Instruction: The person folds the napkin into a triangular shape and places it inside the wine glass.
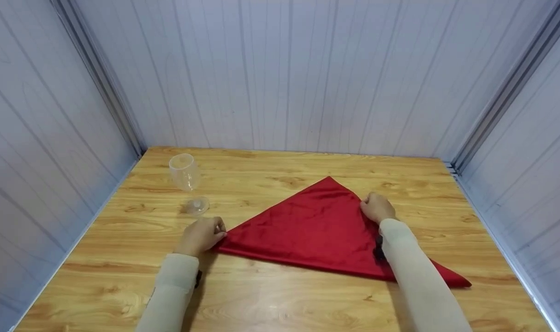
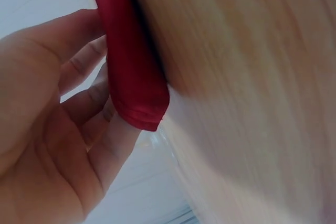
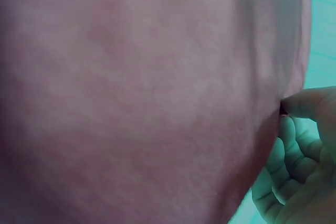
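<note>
A shiny red cloth napkin [image 1: 303, 226], folded into a triangle, lies on the wooden table with one point toward the back wall. My left hand [image 1: 203, 235] pinches its left corner; in the left wrist view, thumb and fingers of that hand [image 2: 58, 114] grip the folded red tip [image 2: 134, 82], raised slightly at the table's surface. On the far right slanting edge, my right hand [image 1: 378, 207] pinches the cloth between thumb and forefinger, as the right wrist view also shows of this hand [image 3: 304, 150]. My right forearm covers part of the napkin near its right corner.
A clear stemmed glass [image 1: 186, 177] stands at the back left, just beyond my left hand. Pale panel walls [image 1: 280, 78] enclose the wooden table [image 1: 280, 304] at the back and on both sides.
</note>
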Demonstrator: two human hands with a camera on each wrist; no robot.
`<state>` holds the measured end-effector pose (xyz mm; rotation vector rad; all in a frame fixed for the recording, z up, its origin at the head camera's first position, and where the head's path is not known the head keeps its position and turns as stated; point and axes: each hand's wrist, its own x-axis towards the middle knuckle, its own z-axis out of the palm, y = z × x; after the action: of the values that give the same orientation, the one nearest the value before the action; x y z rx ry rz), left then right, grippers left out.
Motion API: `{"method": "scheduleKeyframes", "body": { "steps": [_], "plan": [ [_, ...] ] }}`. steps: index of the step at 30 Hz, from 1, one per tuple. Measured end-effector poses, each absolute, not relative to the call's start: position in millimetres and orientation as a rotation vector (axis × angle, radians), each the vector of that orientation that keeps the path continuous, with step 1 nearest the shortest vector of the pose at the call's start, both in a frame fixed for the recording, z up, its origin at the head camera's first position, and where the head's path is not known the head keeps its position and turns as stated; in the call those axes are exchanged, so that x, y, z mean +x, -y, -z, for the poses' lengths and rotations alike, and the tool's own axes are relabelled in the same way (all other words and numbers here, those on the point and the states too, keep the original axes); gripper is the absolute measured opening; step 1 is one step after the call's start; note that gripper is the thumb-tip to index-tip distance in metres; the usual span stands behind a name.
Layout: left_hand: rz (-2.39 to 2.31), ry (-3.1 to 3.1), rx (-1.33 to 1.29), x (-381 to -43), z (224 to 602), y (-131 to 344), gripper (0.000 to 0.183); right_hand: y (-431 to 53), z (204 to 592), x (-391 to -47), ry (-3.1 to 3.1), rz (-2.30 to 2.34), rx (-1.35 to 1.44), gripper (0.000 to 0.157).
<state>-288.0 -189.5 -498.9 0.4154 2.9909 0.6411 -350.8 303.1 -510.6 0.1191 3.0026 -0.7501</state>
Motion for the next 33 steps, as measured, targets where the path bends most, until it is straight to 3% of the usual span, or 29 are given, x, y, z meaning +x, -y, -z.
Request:
{"method": "scheduleKeyframes", "body": {
  "steps": [8,13,26,33],
  "plan": [
    [-0.609,-2.980,0.444,-287.8,496.8,184.6,0.008,-304.6,512.2,-350.1,-3.013,0.788,0.099,0.020],
    [-0.553,-3.023,0.530,-283.4,494.1,174.0,0.018,-307.7,510.8,-346.7,-3.050,0.890,0.068,0.025],
    [-0.402,-3.030,1.314,-259.9,491.7,98.5,0.005,-307.6,512.2,-342.7,-3.015,1.080,-0.351,0.021],
    [-0.334,-2.871,1.508,-241.1,492.2,54.3,0.005,-305.3,508.6,-337.9,-2.993,1.013,-0.504,0.025]
  ]
}}
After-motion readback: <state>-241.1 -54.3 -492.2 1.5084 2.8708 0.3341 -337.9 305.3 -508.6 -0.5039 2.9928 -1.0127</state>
